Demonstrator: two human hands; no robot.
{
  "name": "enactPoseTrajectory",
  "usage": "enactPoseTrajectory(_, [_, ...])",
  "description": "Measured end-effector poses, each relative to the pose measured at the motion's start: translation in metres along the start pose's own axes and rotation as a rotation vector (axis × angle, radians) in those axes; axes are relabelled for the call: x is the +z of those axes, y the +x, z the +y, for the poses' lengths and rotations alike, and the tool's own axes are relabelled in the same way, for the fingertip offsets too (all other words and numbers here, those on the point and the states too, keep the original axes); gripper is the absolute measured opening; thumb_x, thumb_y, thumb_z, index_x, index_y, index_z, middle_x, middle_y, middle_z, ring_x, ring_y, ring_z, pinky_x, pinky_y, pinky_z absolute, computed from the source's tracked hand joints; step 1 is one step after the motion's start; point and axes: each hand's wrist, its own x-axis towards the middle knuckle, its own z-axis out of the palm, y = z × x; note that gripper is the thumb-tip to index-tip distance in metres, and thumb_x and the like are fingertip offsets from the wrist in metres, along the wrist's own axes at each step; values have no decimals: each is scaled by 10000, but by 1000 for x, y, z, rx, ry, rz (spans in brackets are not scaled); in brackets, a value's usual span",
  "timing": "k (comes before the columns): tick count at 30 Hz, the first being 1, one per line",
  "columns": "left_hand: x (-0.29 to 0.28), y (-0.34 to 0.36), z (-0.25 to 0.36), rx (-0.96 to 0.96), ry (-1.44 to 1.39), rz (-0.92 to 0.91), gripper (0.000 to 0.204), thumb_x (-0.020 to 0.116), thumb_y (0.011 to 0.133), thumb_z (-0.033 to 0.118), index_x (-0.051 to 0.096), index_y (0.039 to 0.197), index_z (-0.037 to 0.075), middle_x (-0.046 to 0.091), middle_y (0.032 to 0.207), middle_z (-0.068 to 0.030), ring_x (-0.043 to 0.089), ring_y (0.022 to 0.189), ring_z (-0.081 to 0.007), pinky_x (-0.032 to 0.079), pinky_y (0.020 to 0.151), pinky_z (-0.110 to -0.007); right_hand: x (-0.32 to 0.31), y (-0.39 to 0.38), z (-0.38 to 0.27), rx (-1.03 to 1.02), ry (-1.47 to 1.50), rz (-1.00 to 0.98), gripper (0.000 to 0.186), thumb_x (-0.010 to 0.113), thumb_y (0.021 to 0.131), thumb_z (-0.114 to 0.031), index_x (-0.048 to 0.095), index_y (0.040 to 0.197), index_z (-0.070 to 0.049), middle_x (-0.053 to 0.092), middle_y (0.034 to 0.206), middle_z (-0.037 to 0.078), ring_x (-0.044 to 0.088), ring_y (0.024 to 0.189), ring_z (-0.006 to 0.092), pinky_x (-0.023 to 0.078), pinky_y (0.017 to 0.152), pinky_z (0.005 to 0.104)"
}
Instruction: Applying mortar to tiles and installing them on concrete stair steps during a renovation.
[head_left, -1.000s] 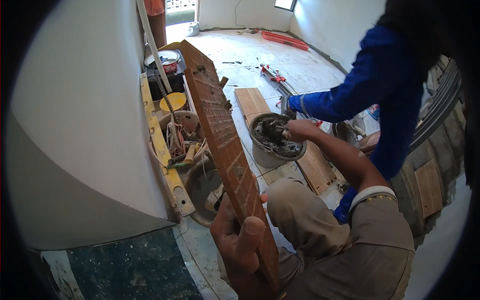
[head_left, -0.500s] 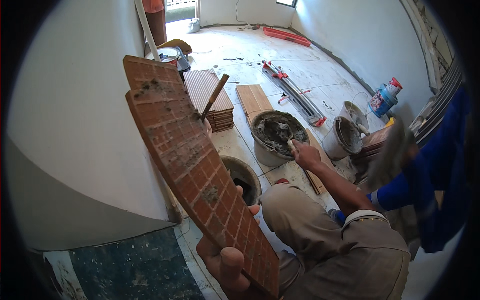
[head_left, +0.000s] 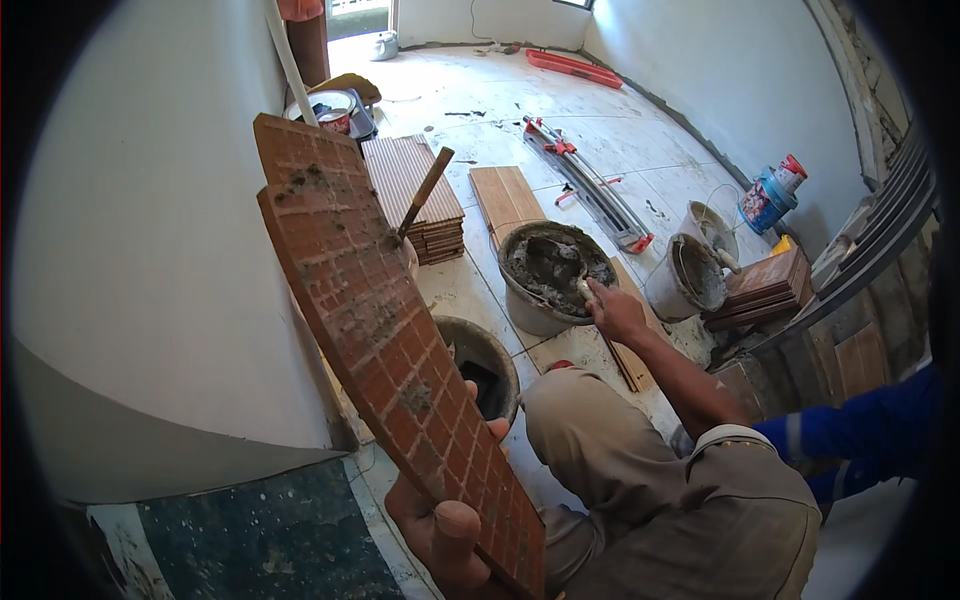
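Observation:
My left hand [head_left: 450, 540] is closed on the lower end of a long brown tile [head_left: 370, 340], held tilted with its gridded, mortar-flecked back facing up; another offset piece [head_left: 300, 140] shows behind its top. My right hand [head_left: 618, 318] grips a trowel handle [head_left: 585, 289] at a bucket of grey wet mortar [head_left: 535, 315], the blade hidden in the mix. Below that bucket, a second dark bucket [head_left: 505, 360] is partly covered by the tile. A tool handle [head_left: 428, 185] pokes up behind the tile.
Behind stand stacked tiles [head_left: 410, 180], wood-look planks [head_left: 500, 195], a tile cutter [head_left: 585, 185], more buckets [head_left: 670, 290], brown tiles [head_left: 760, 290] and a blue pail [head_left: 765, 200]. A white wall [head_left: 160, 250] curves at left. A co-worker's blue-clad limbs [head_left: 850, 440] are at lower right.
The held tile has swung left and tilted flatter since a second ago. The co-worker has moved from upper right to the lower right edge. My right hand has shifted slightly right and down.

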Motion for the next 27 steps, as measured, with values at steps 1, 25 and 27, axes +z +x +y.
enactPoseTrajectory(1, [1,2,-1,16,1,0,1085,708,806,836,702,1250,-155,649,1375,-297,620,1299,-381,529,1028,-524,-1,0,-1,-46,16,52,495,647,1015,-364,627,1488,-220,740,1114,222,732,1023,419,578,890,538])
enactPoseTrajectory(25, [65,7,-11,-13,98,126,1107,719,819,757,470,1529,-55,608,1435,-266,712,1147,-339,562,991,-440,-116,158,-42,-444,-541,-430,295,638,944,-272,789,998,-25,777,986,217,750,964,410,599,848,522])
enactPoseTrajectory(27, [66,9,-15,-1,103,81,1089,720,833,741,468,1529,-58,604,1438,-271,712,1149,-339,567,989,-439,-125,164,-40,-458,-563,-464,296,637,953,-278,790,998,-28,776,993,218,748,984,407,598,853,521])
